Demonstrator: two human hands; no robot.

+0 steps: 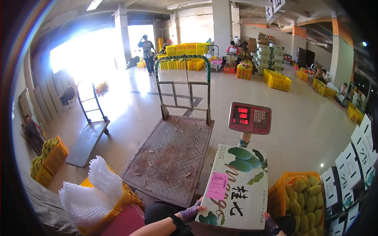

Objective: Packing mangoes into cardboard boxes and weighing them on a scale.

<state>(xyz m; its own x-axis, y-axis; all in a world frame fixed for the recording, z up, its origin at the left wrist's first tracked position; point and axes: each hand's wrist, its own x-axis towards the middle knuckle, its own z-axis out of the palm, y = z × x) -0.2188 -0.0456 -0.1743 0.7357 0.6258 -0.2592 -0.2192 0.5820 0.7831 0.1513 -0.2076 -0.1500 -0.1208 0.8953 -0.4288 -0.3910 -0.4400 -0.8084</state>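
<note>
A white printed mango carton, with a pink label bearing writing, lies flat in front of me at the lower right. My left hand, in a purple fingerless glove, grips its lower left edge. On the opposite side, my right hand holds the lower right edge, partly cut by the frame's bottom. Just beyond the carton stands a red scale display on a post, its digits lit. Whether the carton rests on a scale platform is hidden beneath it.
A flatbed trolley stands ahead; another trolley is farther left. White foam netting fills a yellow crate at my left. At my right are a crate of netted mangoes and stacked cartons. A person stands near the bright doorway.
</note>
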